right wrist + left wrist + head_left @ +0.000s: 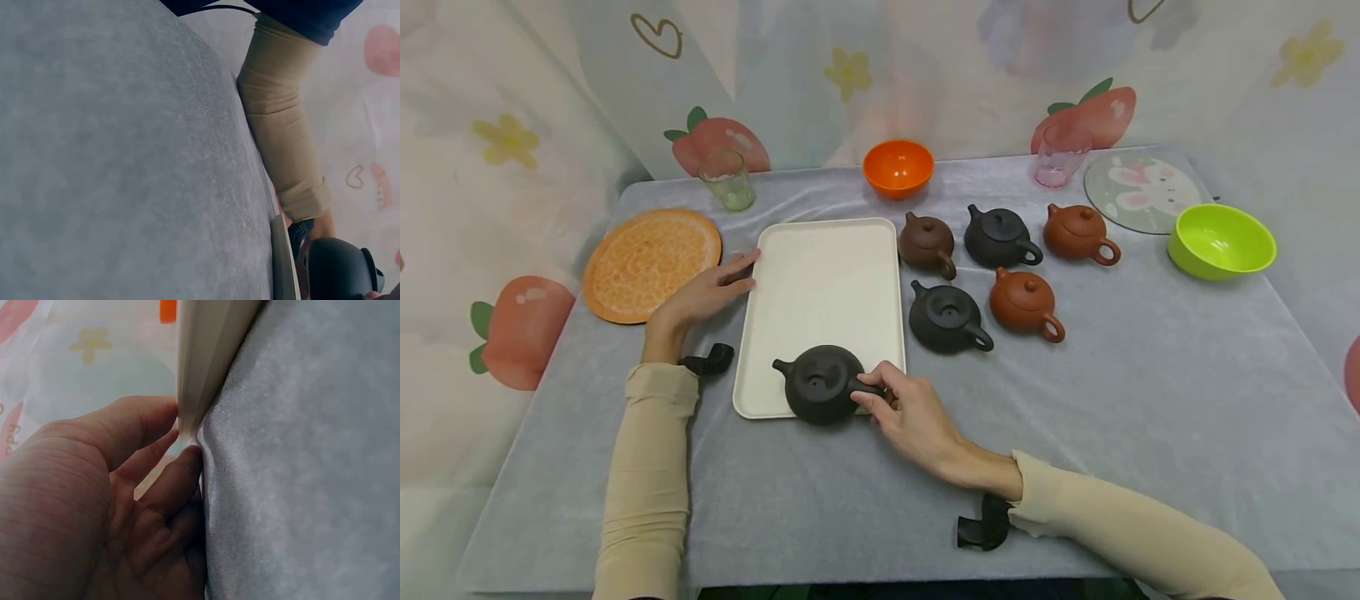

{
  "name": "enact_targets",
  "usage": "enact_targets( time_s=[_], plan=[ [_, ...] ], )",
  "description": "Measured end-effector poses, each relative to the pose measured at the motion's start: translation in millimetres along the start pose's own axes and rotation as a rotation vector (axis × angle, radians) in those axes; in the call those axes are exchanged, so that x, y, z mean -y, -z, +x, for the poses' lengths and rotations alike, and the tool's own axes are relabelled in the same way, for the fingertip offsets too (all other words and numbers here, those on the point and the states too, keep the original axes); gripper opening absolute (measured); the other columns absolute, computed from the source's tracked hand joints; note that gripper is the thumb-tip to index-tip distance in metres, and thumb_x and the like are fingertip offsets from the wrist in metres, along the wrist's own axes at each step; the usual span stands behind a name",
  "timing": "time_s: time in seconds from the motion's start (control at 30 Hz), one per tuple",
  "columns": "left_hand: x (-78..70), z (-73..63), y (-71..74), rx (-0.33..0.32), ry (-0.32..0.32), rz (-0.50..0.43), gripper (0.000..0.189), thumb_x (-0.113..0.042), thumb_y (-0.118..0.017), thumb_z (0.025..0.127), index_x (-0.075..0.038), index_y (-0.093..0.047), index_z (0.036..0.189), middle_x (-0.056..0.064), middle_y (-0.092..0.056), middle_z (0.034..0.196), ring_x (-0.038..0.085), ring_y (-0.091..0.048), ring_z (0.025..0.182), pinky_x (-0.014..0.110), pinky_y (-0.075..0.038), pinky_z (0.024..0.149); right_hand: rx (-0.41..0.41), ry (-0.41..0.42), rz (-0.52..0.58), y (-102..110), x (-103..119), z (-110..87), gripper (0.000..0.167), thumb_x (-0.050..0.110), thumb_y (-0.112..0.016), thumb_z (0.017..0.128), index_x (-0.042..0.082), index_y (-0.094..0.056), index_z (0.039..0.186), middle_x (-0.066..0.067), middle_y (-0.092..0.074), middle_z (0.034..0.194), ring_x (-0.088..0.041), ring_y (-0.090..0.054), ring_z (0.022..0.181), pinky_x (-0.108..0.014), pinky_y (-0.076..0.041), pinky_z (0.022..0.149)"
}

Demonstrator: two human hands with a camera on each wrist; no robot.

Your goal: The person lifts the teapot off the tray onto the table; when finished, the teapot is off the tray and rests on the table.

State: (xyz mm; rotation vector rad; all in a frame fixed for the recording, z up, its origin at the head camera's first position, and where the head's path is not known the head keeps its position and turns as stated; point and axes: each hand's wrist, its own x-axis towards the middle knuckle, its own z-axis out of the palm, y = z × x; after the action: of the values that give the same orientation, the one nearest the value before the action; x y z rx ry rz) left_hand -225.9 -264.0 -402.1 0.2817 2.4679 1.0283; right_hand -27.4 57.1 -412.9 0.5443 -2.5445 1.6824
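Note:
My right hand (917, 421) pinches the handle of a black teapot (823, 385) between thumb and fingers. The teapot is at the near end of a cream rectangular tray (823, 292), its spout pointing left; I cannot tell whether its base touches the tray. In the right wrist view the teapot (337, 269) shows beside the tray's edge. My left hand (703, 296) rests its fingertips against the tray's left rim, the fingers fairly straight. From the left wrist, the thumb and fingers of the left hand (131, 481) meet the tray's side (203, 356) at the cloth.
Right of the tray stand a dark brown teapot (927, 243), black teapots (1000, 237) (947, 318) and reddish-brown teapots (1078, 232) (1025, 300). Around them are an orange bowl (898, 169), glasses (727, 181) (1060, 158), a round mat (1142, 193), a green bowl (1221, 242) and a pizza-like disc (651, 265).

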Motion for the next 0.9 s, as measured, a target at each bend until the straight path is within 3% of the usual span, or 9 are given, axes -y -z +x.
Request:
enact_targets(
  time_s=[0.13, 0.6, 0.9],
  plan=[
    [1.1, 0.9, 1.4, -0.005, -0.002, 0.005, 0.066, -0.044, -0.054, 0.099, -0.032, -0.023, 0.156, 0.005, -0.007, 0.164, 0.023, -0.003, 0.152, 0.049, -0.009, 0.12, -0.005, 0.0, 0.006, 4, 0, -1.2, 0.01, 0.016, -0.07, 0.091, 0.01, -0.066, 0.098, -0.006, -0.07, 0.07, -0.011, -0.061, 0.056, -0.02, -0.044, 0.051],
    [-3.7, 0.2, -0.1, -0.004, -0.007, 0.021, 0.065, -0.043, -0.052, 0.1, -0.031, -0.022, 0.156, 0.006, -0.008, 0.164, 0.024, -0.002, 0.152, 0.05, -0.008, 0.12, 0.003, -0.016, 0.017, 17, -5, -10.8, 0.012, 0.017, -0.069, 0.091, 0.01, -0.067, 0.1, -0.005, -0.068, 0.069, -0.001, -0.058, 0.057, -0.021, -0.047, 0.052],
    [-2.3, -0.8, -0.1, 0.01, 0.0, 0.016, 0.066, -0.044, -0.051, 0.1, -0.031, -0.02, 0.156, 0.007, -0.005, 0.165, 0.026, -0.001, 0.152, 0.051, -0.007, 0.12, -0.02, -0.039, 0.002, 26, -8, -20.7, 0.014, 0.017, -0.07, 0.09, 0.01, -0.068, 0.102, -0.005, -0.067, 0.068, -0.01, -0.061, 0.056, -0.022, -0.048, 0.051]
  ],
)
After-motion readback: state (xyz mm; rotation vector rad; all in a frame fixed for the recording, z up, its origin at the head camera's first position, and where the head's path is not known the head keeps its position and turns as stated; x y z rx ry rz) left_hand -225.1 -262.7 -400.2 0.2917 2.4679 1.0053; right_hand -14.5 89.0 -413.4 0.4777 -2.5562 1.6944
